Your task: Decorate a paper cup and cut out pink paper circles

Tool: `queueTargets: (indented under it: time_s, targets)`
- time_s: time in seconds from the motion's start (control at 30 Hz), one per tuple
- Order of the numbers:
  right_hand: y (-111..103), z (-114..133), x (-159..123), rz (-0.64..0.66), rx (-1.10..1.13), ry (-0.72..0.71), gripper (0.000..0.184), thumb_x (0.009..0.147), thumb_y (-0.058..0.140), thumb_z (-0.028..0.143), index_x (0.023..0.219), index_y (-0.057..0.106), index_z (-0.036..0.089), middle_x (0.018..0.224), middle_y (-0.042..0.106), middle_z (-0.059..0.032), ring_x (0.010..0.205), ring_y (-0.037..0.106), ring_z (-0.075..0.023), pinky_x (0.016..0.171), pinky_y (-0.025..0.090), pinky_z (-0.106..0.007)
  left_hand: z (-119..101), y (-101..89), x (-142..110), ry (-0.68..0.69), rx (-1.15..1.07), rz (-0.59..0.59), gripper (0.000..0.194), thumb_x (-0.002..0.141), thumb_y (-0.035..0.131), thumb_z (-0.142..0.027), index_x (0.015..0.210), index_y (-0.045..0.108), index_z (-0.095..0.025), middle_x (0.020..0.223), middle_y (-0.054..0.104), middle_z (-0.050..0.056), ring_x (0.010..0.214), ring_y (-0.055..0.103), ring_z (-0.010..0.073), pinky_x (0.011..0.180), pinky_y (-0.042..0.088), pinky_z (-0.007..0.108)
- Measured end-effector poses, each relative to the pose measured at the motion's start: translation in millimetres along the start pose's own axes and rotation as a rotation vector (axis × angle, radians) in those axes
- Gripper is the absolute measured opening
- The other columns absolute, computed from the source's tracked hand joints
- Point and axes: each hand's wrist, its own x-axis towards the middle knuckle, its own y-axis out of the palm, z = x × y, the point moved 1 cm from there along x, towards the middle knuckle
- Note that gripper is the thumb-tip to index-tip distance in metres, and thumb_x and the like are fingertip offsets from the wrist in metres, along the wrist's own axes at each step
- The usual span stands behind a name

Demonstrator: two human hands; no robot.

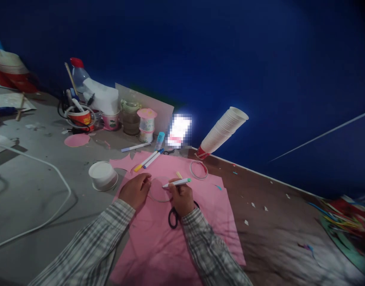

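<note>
My right hand (182, 197) is closed around 1 green-tipped marker (176, 183), fingers pinched over the pink paper (158, 234). My left hand (136, 190) lies on that paper with fingers loosely curled; I can't tell if they hold anything. The marker's lower end is at the circle (160, 190) between my hands. Black-handled scissors (173, 218) lie partly under my right hand, and 2 more markers (149, 159) lie near the paper's far edge.
</note>
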Motion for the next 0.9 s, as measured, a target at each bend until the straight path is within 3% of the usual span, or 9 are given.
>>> queueTargets:
  time_s: [0.53,0.73,0.9]
  targets:
    - [1.6,2.8,0.4,0.053,-0.049,-0.080,0.022,0.085,0.057,0.029,0.069,0.066,0.018,0.056,0.067,-0.0009,0.053,0.063,-0.0164,0.057,0.049,-0.027,-2.2,-1.3,-1.4,-0.003,-0.005,-0.001,0.034,0.088,0.042,-0.028,0.115,0.059,-0.015,0.107,0.071,0.009,0.096,0.065,0.0204,0.090,0.047,0.033]
    - [2.4,4.8,1.7,-0.019,-0.084,-0.133,0.013,0.078,0.062,0.027,0.069,0.069,0.020,0.063,0.071,-0.0021,0.066,0.066,-0.0207,0.071,0.050,-0.034,1.6,1.1,1.2,0.000,0.005,0.001,0.037,0.087,0.042,-0.030,0.115,0.060,-0.015,0.104,0.071,0.010,0.093,0.066,0.0226,0.088,0.048,0.035]
    - [-1.7,2.8,-2.9,-0.121,-0.033,-0.148,0.016,0.080,0.061,0.031,0.073,0.070,0.020,0.074,0.071,-0.0039,0.070,0.066,-0.0204,0.069,0.052,-0.035,7.0,3.7,2.5,0.022,-0.037,-0.029,0.039,0.086,0.043,-0.035,0.114,0.061,-0.015,0.099,0.071,0.009,0.087,0.066,0.0234,0.083,0.048,0.037]
